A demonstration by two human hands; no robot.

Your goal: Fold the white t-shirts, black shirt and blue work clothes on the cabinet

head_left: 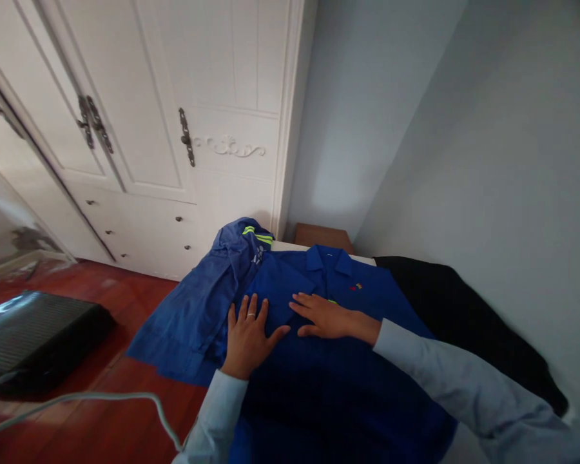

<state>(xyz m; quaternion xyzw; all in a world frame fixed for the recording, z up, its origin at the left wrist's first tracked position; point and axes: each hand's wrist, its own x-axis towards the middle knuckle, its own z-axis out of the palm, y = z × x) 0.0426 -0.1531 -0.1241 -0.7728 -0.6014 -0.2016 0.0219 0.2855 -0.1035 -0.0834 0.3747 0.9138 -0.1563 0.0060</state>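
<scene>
We list, at the centre of the frame: two bare hands, left [245, 341] and right [326, 317]; one ring [250, 314]; one blue collared shirt [377, 283]. Left of centre, one piece of striped blue clothing [203, 290]. Lower in the frame, two pale sleeves [217, 412]. Upper left, one white wardrobe [236, 58], four dark door handles [186, 137], five visible drawer knobs [178, 219]. Lower left, one black ribbed case [33, 335], one pale cable [91, 396]. Right, one black cloth [439, 293]. Behind the shirt, one brown box-like piece [321, 234].

Matt cloth jkt [336, 370], glossy flr [133, 293]
</scene>
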